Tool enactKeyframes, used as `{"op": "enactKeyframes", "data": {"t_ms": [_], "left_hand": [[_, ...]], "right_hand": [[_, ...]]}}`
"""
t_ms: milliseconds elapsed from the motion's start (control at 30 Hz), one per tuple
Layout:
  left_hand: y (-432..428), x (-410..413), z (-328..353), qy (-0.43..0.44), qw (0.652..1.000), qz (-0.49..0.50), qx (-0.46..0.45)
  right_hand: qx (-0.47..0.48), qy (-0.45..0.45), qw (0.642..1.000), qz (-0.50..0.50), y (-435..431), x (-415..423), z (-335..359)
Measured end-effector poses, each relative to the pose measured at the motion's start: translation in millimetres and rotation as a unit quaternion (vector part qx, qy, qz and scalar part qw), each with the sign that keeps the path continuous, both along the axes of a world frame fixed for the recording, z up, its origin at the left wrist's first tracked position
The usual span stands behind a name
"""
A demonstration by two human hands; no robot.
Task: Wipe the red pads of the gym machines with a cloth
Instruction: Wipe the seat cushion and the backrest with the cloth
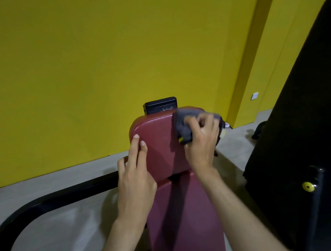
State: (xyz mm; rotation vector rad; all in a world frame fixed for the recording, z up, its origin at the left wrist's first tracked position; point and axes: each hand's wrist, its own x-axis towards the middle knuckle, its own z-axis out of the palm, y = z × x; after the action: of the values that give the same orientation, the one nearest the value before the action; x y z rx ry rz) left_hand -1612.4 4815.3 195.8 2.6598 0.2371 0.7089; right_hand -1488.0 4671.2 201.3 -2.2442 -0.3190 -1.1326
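Head view, looking down along both forearms. Your right hand (201, 142) is closed around a grey cloth (183, 123), fingers curled over the bunched fabric. It presses the cloth against the upper red pad (159, 148) at that pad's top right corner. The cloth spreads out past your fingertips and over the pad's upper edge. A small yellow patch shows at the cloth's lower edge, near your thumb.

Your left hand (134, 180) lies spread and holds nothing. Two straight fingers rest on the pad's face along its left border, and the thumb lies outside that border; whether it touches the pad's side cannot be told. The two hands are apart, with bare red upholstery between them.

Beneath both wrists, a narrow gap divides the upper pad from the lower red pad (184, 222), which runs back under your forearms toward you. Ahead of the space between your hands, a black block (160, 105) rises behind the pad's top edge. Outward of your left hand, a black tube (45, 203) curves across the grey floor (53, 179). Outward of your right forearm stands a black housing (303, 109) carrying a yellow knob (307, 186). A yellow wall (91, 61) fills the space ahead of both hands.
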Motion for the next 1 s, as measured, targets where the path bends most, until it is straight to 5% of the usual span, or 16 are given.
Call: {"op": "enactKeyframes", "data": {"t_ms": [200, 400, 533, 633, 1000], "left_hand": [[0.9, 0.7, -1.3, 0.0, 1.0, -0.002, -0.003], [4.1, 0.5, 1.6, 0.002, 1.0, -0.012, -0.009], [5.8, 0.0, 1.2, 0.001, 1.0, -0.015, -0.003], [8.1, -0.1, 0.0, 0.002, 1.0, -0.017, 0.003], [-0.2, -11.7, -11.3, 0.014, 0.998, 0.005, 0.057]], "right_hand": [[-0.019, 0.137, 0.99, 0.022, -34.6, -50.5, -119.8], [0.081, 0.065, 0.994, 0.034, -26.5, -7.6, -9.9], [0.018, 0.027, 0.999, 0.042, -9.3, 34.1, 61.9], [-0.047, 0.025, 0.998, 0.023, -5.2, 39.5, 48.1], [0.029, 0.024, 0.999, 0.029, -35.2, -2.2, -40.8]]}}
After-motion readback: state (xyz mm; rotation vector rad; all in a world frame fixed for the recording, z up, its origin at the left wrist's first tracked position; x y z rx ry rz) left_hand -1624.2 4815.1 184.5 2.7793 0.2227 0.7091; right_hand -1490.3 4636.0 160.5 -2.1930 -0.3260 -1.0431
